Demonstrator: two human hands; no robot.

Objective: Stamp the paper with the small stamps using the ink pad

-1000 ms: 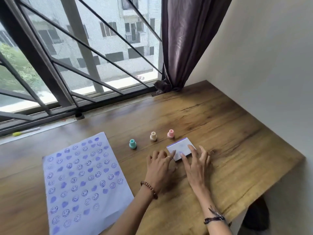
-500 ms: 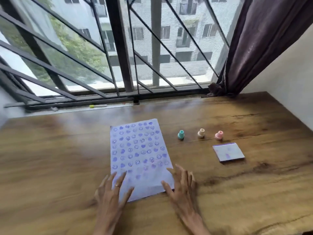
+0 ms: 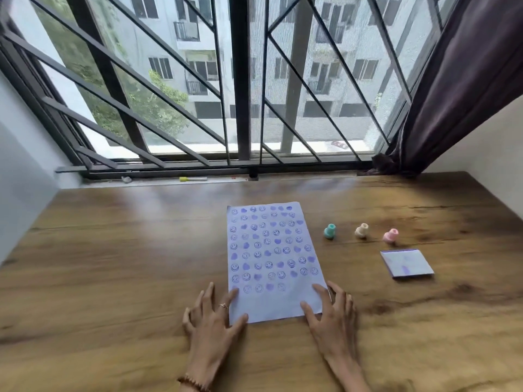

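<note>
A pale sheet of paper (image 3: 271,258) covered in purple smiley and heart prints lies flat on the wooden table (image 3: 113,264). My left hand (image 3: 210,326) rests with spread fingers on its near left corner. My right hand (image 3: 332,323) presses its near right corner the same way. Neither hand holds anything. To the right of the paper stand three small stamps in a row: teal (image 3: 329,231), cream (image 3: 362,230) and pink (image 3: 390,236). The square ink pad (image 3: 407,263) lies shut in front of the pink stamp.
A barred window (image 3: 240,80) runs along the table's far edge, with a yellow-capped marker (image 3: 193,179) on the sill. A dark curtain (image 3: 458,89) hangs at the far right. A white wall (image 3: 486,154) borders the right side.
Both hands left the ink pad and moved left onto the near corners of the paper. The view has swung left, centring the paper.
</note>
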